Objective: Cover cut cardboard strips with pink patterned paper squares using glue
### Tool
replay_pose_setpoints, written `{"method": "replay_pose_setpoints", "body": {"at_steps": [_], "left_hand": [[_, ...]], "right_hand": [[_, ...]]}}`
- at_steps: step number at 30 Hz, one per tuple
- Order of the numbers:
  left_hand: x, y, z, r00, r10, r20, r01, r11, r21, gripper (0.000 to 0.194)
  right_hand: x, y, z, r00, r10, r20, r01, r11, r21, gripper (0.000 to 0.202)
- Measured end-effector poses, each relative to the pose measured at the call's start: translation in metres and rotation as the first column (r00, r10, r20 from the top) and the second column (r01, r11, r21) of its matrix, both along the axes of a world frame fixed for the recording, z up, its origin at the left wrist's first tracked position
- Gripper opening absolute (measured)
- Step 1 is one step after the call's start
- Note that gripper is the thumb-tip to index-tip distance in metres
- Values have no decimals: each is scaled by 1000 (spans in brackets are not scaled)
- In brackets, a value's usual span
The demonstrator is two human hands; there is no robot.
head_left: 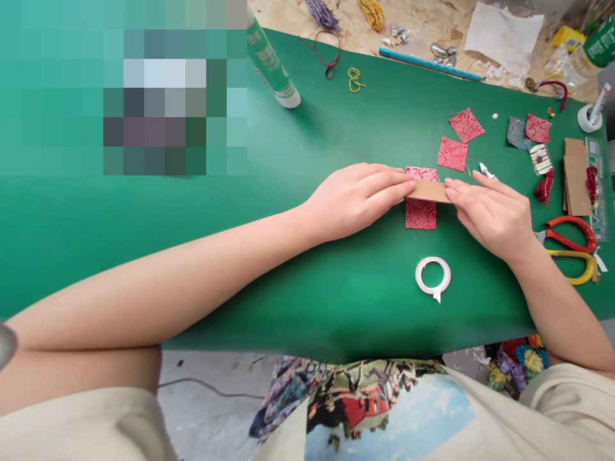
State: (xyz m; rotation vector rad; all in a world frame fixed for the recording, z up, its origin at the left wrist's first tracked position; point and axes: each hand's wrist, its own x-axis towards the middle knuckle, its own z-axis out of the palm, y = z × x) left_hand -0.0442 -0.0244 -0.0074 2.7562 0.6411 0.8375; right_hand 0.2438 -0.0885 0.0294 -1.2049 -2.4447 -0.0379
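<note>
A narrow brown cardboard strip (430,191) crosses the middle of a red patterned piece of fabric (421,215). At its left end the fingers of my left hand (362,194) close on the strip. My right hand (497,211) has its fingertips on the opposite end, with one finger raised apart from the others. Fabric shows above and below the cardboard. Two more red patterned squares lie just beyond: one nearer (452,153) and one farther (467,125). A white roll of tape (419,276), its end loose, rests closer to my body.
To the right are orange-and-yellow-handled scissors (571,234), stacked cardboard strips (576,179), a red tassel (544,187) and a thread card (541,159). A blue pencil (430,64) lies along the far side. A green-and-white tube (276,67) stands at back left.
</note>
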Motion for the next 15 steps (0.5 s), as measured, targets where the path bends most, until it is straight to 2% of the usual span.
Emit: {"method": "replay_pose_setpoints", "body": {"at_steps": [3, 6, 9, 15], "left_hand": [[1, 0, 2, 997, -3, -71, 4, 1000, 9, 37], [2, 0, 6, 996, -35, -85, 32, 999, -40, 33], [3, -2, 10, 996, -49, -78, 45, 997, -59, 30], [8, -4, 14, 992, -35, -122, 35, 999, -8, 31]], "right_hand": [[0, 2, -4, 1000, 17, 5, -17, 1000, -4, 31], [2, 3, -5, 999, 37, 13, -36, 998, -59, 30], [1, 1, -3, 996, 90, 25, -86, 991, -103, 33], [-5, -1, 6, 981, 164, 100, -157, 985, -79, 32]]}}
